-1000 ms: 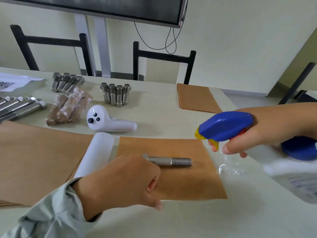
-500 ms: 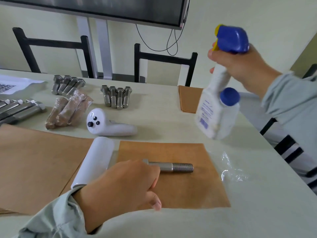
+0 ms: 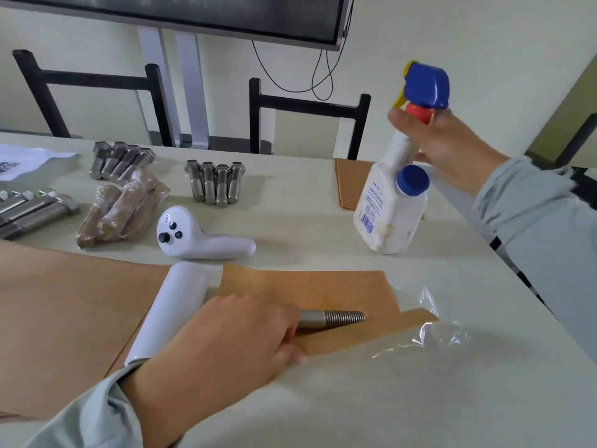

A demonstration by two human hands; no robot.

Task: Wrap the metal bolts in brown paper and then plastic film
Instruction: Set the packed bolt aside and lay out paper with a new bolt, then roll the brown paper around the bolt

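Observation:
A metal bolt (image 3: 336,317) lies on a small brown paper sheet (image 3: 319,294), threaded end pointing right. My left hand (image 3: 226,344) covers the bolt's head and grips the paper's near edge, which is folded up against the bolt. Clear plastic film (image 3: 433,334) lies under the paper and shows at its right. My right hand (image 3: 442,147) holds a white spray bottle (image 3: 387,211) by its neck, upright, its base low over the table at the right. The white film roll (image 3: 168,312) lies left of the sheet.
Bare bolts lie in groups at the back (image 3: 216,182), back left (image 3: 119,163) and far left (image 3: 29,211). Wrapped bolts (image 3: 119,211) sit beside a white controller (image 3: 197,240). Large brown paper (image 3: 64,315) covers the left; more sheets (image 3: 349,182) lie at the back right. Chairs stand behind.
My right hand has carried the spray bottle from over the paper up and back to the right. My left hand has lifted the paper's near edge up against the bolt.

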